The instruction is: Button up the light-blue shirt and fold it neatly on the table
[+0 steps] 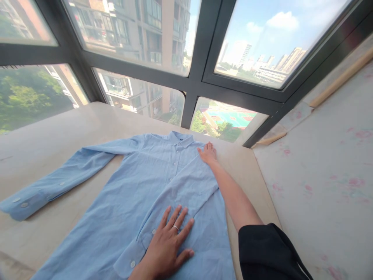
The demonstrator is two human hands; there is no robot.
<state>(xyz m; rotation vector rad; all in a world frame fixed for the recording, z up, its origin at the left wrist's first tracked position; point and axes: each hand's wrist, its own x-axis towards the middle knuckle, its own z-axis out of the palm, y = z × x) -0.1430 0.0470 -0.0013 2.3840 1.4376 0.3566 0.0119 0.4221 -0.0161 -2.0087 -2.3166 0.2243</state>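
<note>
A light blue button-up shirt (122, 198) lies front side up on a pale surface, its collar towards the window. One sleeve stretches out to the left; the other is folded across the front, with its cuff low in the middle. My left hand (169, 241), a ring on one finger, rests flat with fingers spread on the folded sleeve near that cuff. Farther off, my right hand (208, 153) lies at the shirt's right shoulder, palm down, fingers stretched out. Neither hand grips the cloth. The undersides of both hands are hidden.
The shirt lies on a pale sill-like surface (72, 128). Dark window frames (192, 89) rise behind it, with buildings and trees outside. To the right stands a wall with flowered paper (320, 175), its covering peeling near the window corner.
</note>
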